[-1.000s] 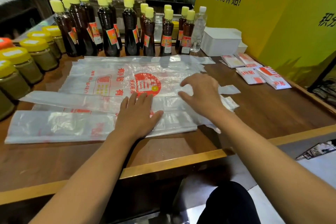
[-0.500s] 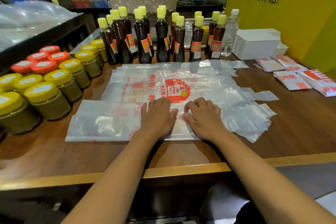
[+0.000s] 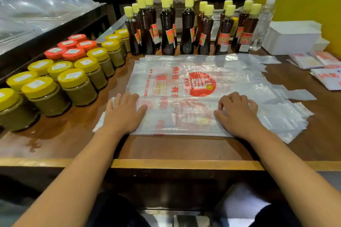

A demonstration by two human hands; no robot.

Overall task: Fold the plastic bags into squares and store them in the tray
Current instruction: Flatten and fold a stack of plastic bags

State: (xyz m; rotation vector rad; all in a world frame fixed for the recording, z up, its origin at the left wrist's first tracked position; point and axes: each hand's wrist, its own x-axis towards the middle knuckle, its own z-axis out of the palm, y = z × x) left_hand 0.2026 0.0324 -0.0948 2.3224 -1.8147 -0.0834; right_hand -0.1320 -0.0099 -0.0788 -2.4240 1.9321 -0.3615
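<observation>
Nearest, the brown wooden surface point(image 3: 184, 148) carries a translucent plastic bag with red print point(image 3: 184, 116), its near edge folded over into a long strip. The left hand point(image 3: 123, 114) lies flat on the strip's left end, fingers straight. The right hand point(image 3: 238, 114) presses its right part, fingers slightly bent, gripping nothing. Beyond, more flat printed bags point(image 3: 199, 73) spread out. To the left stand yellow- and red-lidded jars point(image 3: 77, 86); behind, dark bottles with yellow caps point(image 3: 187, 29). Far right lie folded bag squares point(image 3: 310, 61) beside a white rectangular tray point(image 3: 293, 37).

Clear red-printed plastic bag point(image 3: 193, 86), half-folded, flat
</observation>
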